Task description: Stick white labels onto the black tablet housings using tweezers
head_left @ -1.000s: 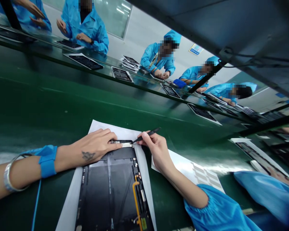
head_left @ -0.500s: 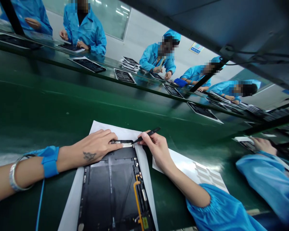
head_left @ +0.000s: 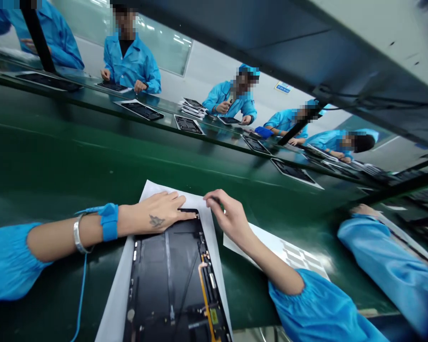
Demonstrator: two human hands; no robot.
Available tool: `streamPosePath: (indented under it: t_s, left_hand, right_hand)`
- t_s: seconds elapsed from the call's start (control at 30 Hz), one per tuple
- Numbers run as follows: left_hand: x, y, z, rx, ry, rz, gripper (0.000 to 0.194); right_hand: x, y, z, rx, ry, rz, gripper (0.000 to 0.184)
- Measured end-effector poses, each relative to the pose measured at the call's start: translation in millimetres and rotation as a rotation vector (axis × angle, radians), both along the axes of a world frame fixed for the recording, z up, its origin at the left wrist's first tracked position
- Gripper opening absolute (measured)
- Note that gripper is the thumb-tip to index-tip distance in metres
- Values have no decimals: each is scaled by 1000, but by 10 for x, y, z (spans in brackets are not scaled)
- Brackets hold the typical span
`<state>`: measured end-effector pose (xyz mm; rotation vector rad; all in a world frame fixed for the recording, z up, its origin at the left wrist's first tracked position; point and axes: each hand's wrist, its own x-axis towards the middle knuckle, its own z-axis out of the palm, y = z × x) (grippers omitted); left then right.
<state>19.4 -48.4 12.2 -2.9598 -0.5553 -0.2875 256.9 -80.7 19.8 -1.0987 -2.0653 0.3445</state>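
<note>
A black tablet housing (head_left: 185,266) with an orange flex cable (head_left: 202,280) along its right side lies on white paper (head_left: 110,299). My left hand (head_left: 160,211) rests flat over the housing's top edge, its index finger stretched along that edge to the top right corner. It holds nothing. A blue wrist strap (head_left: 109,222) with a cord and a silver bangle (head_left: 79,235) sit on the left wrist. My right hand (head_left: 230,213) is closed just right of that corner, apart from the housing. Black tweezers (head_left: 217,200) show only as a dark bit between its fingers; the rest is hidden.
A white sheet with grey stickers (head_left: 299,251) lies right of the housing. A co-worker's blue sleeve (head_left: 385,256) reaches in at far right. Across the green bench (head_left: 74,156), several people work among housings on paper (head_left: 294,172). A shelf (head_left: 253,42) hangs overhead.
My left index finger has slid right to the housing's corner. My right hand has drawn the tweezers off the housing, tucking them into its fingers. The view has shifted slightly.
</note>
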Motion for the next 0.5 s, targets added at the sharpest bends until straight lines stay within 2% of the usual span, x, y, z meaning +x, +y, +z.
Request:
streamPosePath:
  t_s: [0.1, 0.2, 0.33, 0.5]
  left_hand:
    - [-172, -31, -78, -41, -112, -25, 37]
    - [-322, -41, -163, -69, -242, -65, 38]
    - [-354, -33, -215, -100, -296, -72, 35]
    - [-301, -38, -155, -157, -281, -50, 27]
  right_hand:
    - [-104, 72, 61, 25, -309, 150, 18]
    - [-247, 186, 130, -34, -537, 244, 18]
    - [-384, 275, 235, -99, -676, 385, 15]
    - [-460, 284, 325, -110, -791, 444, 17]
